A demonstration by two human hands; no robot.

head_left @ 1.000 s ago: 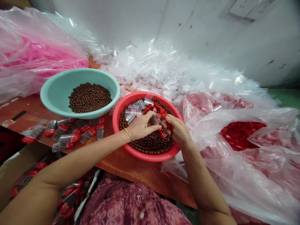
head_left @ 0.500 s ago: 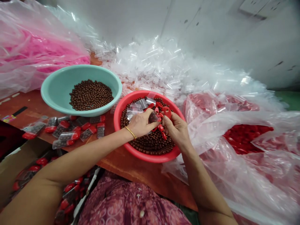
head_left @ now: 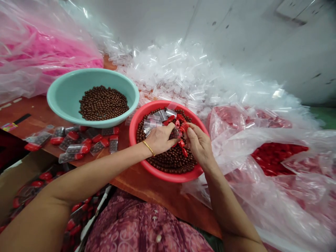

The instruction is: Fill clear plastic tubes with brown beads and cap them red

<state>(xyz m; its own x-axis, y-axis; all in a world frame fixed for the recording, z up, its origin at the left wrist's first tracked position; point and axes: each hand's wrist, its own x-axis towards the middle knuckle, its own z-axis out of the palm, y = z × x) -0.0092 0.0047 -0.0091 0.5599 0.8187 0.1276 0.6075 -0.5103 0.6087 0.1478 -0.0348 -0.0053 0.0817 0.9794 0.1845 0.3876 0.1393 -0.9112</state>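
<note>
Over the red basin [head_left: 172, 177], my left hand [head_left: 159, 142] is closed around a small clear container [head_left: 174, 133] with brown balls inside. My right hand [head_left: 198, 142] pinches a red cap [head_left: 185, 126] at the container's end; fingers partly hide where the two meet. Below both hands, brown balls [head_left: 170, 165] fill the basin. Clear empty containers [head_left: 151, 124] and loose red caps [head_left: 183, 148] lie on top of them.
A teal basin [head_left: 59, 92] of brown balls stands at the left. Several filled, red-capped containers [head_left: 76, 148] lie before it, above an open box [head_left: 26, 176] of more. Clear containers [head_left: 173, 70] are heaped behind; a plastic bag [head_left: 236, 154] of red pieces sits at the right.
The red cap in my right hand has turned from facing the camera and come against the container's end. My left hand keeps its grip, and the view has shifted slightly.
</note>
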